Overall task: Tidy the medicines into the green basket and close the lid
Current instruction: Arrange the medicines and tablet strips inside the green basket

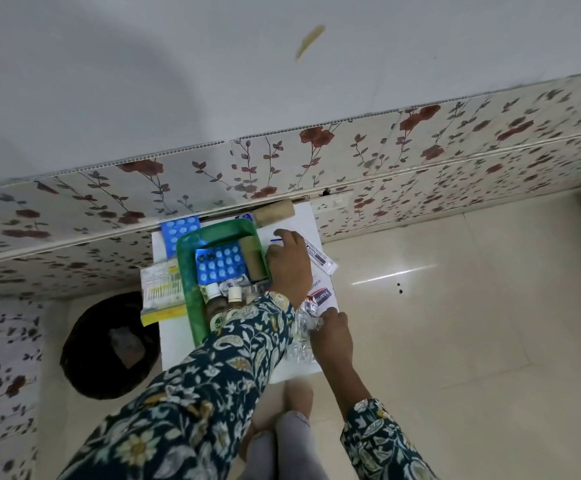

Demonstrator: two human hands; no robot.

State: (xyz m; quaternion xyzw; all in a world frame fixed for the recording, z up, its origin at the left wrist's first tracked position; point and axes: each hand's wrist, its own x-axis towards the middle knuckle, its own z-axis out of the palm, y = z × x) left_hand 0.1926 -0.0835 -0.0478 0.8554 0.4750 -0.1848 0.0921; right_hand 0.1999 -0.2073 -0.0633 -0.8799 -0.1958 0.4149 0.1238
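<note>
The green basket stands open on a small white table. Inside it lie a blue blister pack, a brown bandage roll and two capped bottles. My left hand reaches across the basket to its right rim, fingers curled down beside a white ointment box; whether it grips anything is hidden. My right hand closes on crinkled silver blister strips at the table's right edge, next to a plaster box.
Outside the basket are a second blue blister pack at the back left, a brown roll at the back, and a yellow-edged medicine box on the left. A dark round bin stands left of the table. The flowered wall is close behind.
</note>
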